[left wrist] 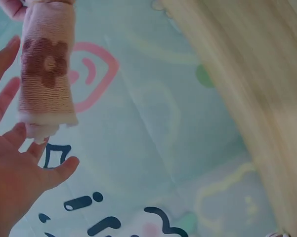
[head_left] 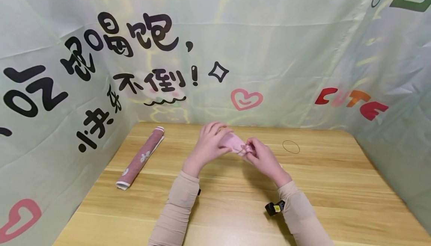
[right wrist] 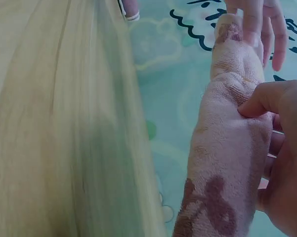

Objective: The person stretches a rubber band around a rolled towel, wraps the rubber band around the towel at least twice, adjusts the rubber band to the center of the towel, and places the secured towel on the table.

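A pale pink rolled towel point(head_left: 232, 142) is held above the table between both hands. My right hand point(head_left: 266, 160) grips it; in the right wrist view the thumb point(right wrist: 267, 98) presses on the roll close to a pinched-in spot. A thin band point(right wrist: 247, 79) shows at that spot. My left hand point(head_left: 209, 143) is at the roll's other end, and in the left wrist view its fingers are spread beside the towel's white-edged end point(left wrist: 47, 120). A brown flower point(left wrist: 47, 64) marks the cloth there. The right fingertips behind the roll are partly hidden.
A darker pink rolled towel point(head_left: 141, 158) with white edges lies at the left of the wooden table point(head_left: 229, 205). A thin rubber band point(head_left: 283, 145) lies at the back right. Printed cloth walls point(head_left: 286, 62) surround the table's back and sides.
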Motion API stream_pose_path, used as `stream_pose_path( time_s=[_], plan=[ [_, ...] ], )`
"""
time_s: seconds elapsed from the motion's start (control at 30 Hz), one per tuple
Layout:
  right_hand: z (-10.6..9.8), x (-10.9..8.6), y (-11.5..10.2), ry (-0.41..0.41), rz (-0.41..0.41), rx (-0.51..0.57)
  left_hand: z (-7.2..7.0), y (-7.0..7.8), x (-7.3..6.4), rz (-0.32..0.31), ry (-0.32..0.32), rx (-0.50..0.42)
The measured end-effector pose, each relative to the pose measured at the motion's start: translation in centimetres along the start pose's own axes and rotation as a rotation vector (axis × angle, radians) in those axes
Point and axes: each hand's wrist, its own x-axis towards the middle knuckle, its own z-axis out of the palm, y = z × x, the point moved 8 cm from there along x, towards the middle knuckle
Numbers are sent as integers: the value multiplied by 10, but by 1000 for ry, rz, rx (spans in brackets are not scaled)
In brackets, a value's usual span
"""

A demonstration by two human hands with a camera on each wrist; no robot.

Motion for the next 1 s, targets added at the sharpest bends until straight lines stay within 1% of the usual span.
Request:
stream_pose_path(
  time_s=[0.07,0.13,0.27,0.37,0.47,0.57,0.63,0.7,0.87,0.9,1.0],
  plan=[
    [1,-1,3,-22,28,24,5,4,-1,19,-31,51],
    [1,-1,6,-33,55,41,9,6,-2,28,-55,80],
    [2,0,10,-41,89,83,14,8,-4,36,-81,98],
    [1,1,9,-47,103,136,16,9,-4,52,-70,100],
    [0,1,8,-57,109,176,15,10,-3,62,-43,104],
    [-1,1,7,-63,106,192,14,9,-4,63,-18,100],
    [-1,1,6,-64,104,197,14,7,-4,59,-14,87],
    [0,1,6,-64,99,198,14,6,-4,55,-20,70],
    [1,1,4,-53,70,175,16,1,-5,25,-63,35],
    [1,0,3,-45,53,168,17,0,-6,15,-72,34],
    [-2,1,-4,6,-44,140,17,-4,-6,-9,-94,24]
  ],
)
